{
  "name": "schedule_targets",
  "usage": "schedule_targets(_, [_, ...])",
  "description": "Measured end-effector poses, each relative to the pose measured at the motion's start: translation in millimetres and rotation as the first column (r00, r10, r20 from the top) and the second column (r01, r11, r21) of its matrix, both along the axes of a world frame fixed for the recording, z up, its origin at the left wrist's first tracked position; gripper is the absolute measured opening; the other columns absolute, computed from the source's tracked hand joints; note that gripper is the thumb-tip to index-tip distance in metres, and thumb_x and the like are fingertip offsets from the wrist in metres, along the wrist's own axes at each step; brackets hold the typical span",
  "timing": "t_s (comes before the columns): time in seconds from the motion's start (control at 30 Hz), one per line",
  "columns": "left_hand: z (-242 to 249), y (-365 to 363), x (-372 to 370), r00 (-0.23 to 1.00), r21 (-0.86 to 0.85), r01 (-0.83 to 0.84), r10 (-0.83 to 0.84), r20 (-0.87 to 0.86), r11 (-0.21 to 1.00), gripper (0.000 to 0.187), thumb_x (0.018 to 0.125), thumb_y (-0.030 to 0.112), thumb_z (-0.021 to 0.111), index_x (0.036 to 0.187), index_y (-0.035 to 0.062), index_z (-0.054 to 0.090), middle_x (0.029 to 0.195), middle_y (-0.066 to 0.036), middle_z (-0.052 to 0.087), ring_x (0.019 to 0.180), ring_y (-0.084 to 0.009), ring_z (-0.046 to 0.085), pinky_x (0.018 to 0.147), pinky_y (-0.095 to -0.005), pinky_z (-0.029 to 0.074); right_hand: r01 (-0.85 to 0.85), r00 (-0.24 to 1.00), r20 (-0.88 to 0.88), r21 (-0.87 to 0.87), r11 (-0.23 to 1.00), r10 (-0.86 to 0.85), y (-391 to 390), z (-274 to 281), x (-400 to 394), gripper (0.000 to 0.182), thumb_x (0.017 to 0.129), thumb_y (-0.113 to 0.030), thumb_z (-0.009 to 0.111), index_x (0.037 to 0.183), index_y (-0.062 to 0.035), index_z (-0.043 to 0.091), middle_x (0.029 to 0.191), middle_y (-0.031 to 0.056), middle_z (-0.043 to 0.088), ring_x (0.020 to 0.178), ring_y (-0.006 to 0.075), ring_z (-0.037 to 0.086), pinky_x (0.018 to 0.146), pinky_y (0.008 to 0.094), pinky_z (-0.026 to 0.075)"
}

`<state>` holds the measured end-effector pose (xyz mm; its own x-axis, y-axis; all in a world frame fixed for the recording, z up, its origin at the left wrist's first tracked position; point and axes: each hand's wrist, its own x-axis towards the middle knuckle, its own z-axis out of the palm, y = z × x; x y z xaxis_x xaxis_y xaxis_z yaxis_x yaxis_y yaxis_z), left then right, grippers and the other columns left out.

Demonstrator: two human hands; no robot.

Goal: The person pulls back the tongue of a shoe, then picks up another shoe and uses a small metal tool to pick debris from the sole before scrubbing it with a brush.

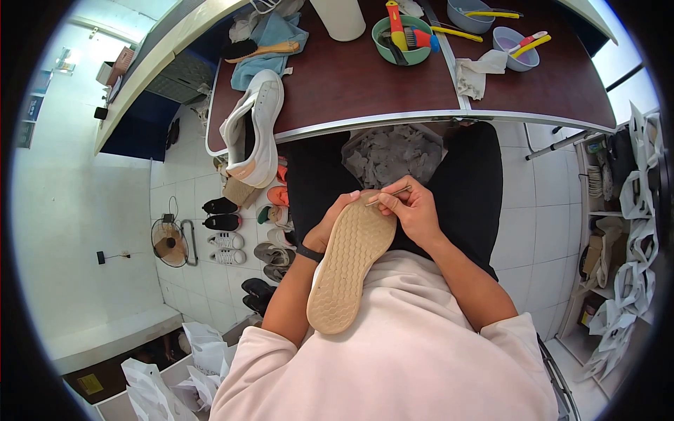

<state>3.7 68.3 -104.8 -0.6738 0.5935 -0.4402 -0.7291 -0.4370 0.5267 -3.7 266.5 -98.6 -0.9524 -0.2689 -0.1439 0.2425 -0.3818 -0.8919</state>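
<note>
- Head view: a white-tiled room, a dark worktop [351, 84] far, carrying a white shoe [256, 130] and a green bowl [401, 41] of brushes.
- Near, over the lap, the left hand [330, 228] grips an upturned shoe [349, 263], tan sole showing.
- The right hand [414, 210] pinches a thin pick [388, 195] at the toe grooves.
- Judged step: picking grit from the tread; next calls for working along the neighbouring grooves.

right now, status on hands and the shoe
Left hand grips shoe, tan sole up. Right hand holds thin pick at the toe tread. Nothing in the way.
</note>
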Motion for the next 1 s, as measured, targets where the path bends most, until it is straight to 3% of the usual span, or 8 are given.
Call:
schedule_targets(0.17, [-11, -1, -1, 0.999, 0.106, 0.02, -0.016, -0.043, 0.994, 0.056, 0.102, 0.04, 0.036, 0.136, -0.0011, 0.053, 0.12, -0.013, 0.065, 0.106, -0.0227, 0.064, 0.095, -0.0363, 0.051, -0.091, 0.994, -0.055, -0.024, 0.996, 0.089, 5, -2, -4, 0.009, 0.096, -0.006, 0.068, 0.096, -0.0011, 0.06, 0.093, 0.0096, 0.074, 0.078, 0.0067, 0.064, 0.073, 0.0228, 0.053])
schedule_targets(0.4, [-8, 1, -1, 1.0, 0.07, -0.021, 0.021, 0.002, 0.997, 0.055, 0.102, 0.04, 0.037, 0.134, -0.0009, 0.054, 0.119, -0.012, 0.064, 0.106, -0.0221, 0.063, 0.096, -0.0363, 0.051, -0.059, 0.997, -0.056, 0.016, 0.998, 0.06, 1, -1, -4, 0.008, 0.097, -0.005, 0.066, 0.098, -0.0019, 0.059, 0.095, 0.0107, 0.075, 0.078, 0.0066, 0.064, 0.073, 0.0228, 0.053])
schedule_targets(0.5, [-16, -2, 0, 0.999, 0.093, 0.007, -0.003, -0.049, 0.996, 0.056, 0.102, 0.04, 0.037, 0.137, -0.001, 0.052, 0.121, -0.013, 0.064, 0.107, -0.023, 0.064, 0.097, -0.0373, 0.051, -0.162, 0.985, -0.077, -0.055, 0.985, 0.157, 7, -5, -8, 0.008, 0.096, -0.005, 0.067, 0.097, -0.0024, 0.059, 0.094, 0.0106, 0.075, 0.078, 0.0066, 0.064, 0.072, 0.0229, 0.053])
schedule_targets(0.6, [-16, -3, 0, 0.998, 0.068, 0.017, -0.013, -0.06, 0.998, 0.057, 0.102, 0.041, 0.037, 0.139, -0.0009, 0.051, 0.123, -0.014, 0.063, 0.109, -0.0242, 0.064, 0.097, -0.0383, 0.051, -0.157, 0.985, -0.086, -0.047, 0.986, 0.153, 8, -3, -10, 0.009, 0.096, -0.005, 0.067, 0.096, -0.0027, 0.059, 0.094, 0.01, 0.075, 0.077, 0.0063, 0.063, 0.072, 0.0233, 0.053])
schedule_targets(0.7, [-14, -1, -1, 1.0, 0.025, -0.019, 0.019, 0.01, 0.999, 0.058, 0.101, 0.042, 0.038, 0.138, -0.0006, 0.052, 0.124, -0.015, 0.063, 0.109, -0.0246, 0.064, 0.097, -0.0387, 0.051, -0.015, 0.976, -0.216, 0.108, 0.994, 0.038, 1, -3, -2, 0.008, 0.096, -0.006, 0.068, 0.095, -0.0025, 0.06, 0.094, 0.0094, 0.076, 0.078, 0.0064, 0.064, 0.073, 0.023, 0.053])
schedule_targets(0.8, [-7, -1, -2, 1.0, -0.026, -0.013, 0.014, 0.024, 1.0, 0.059, 0.101, 0.044, 0.039, 0.138, -0.0002, 0.052, 0.124, -0.016, 0.064, 0.109, -0.0246, 0.064, 0.096, -0.0389, 0.051, -0.019, 0.983, -0.18, -0.021, 1.0, 0.015, 2, -4, 0, 0.008, 0.096, -0.006, 0.068, 0.094, -0.0022, 0.061, 0.095, 0.0087, 0.076, 0.079, 0.0066, 0.064, 0.073, 0.0226, 0.053])
schedule_targets(0.9, [-9, -7, 1, 0.999, -0.025, 0.006, -0.005, 0.047, 1.0, 0.06, 0.101, 0.045, 0.04, 0.138, 0.0002, 0.052, 0.123, -0.016, 0.064, 0.107, -0.0247, 0.065, 0.095, -0.0393, 0.052, -0.076, 0.978, -0.195, -0.011, 0.997, 0.073, 4, 0, 0, 0.008, 0.095, -0.005, 0.069, 0.094, -0.0019, 0.062, 0.095, 0.0086, 0.076, 0.079, 0.0069, 0.064, 0.073, 0.0224, 0.053])
schedule_targets(1.0, [-8, -3, -2, 1.0, 0.002, -0.01, 0.01, 0.022, 1.0, 0.059, 0.101, 0.044, 0.04, 0.138, 0.0007, 0.052, 0.121, -0.016, 0.065, 0.105, -0.025, 0.066, 0.093, -0.0396, 0.053, 0.012, 0.976, -0.219, 0.122, 0.992, 0.015, 0, 2, 1, 0.008, 0.095, -0.005, 0.068, 0.094, -0.0015, 0.062, 0.096, 0.0095, 0.076, 0.081, 0.0073, 0.065, 0.073, 0.0227, 0.053])
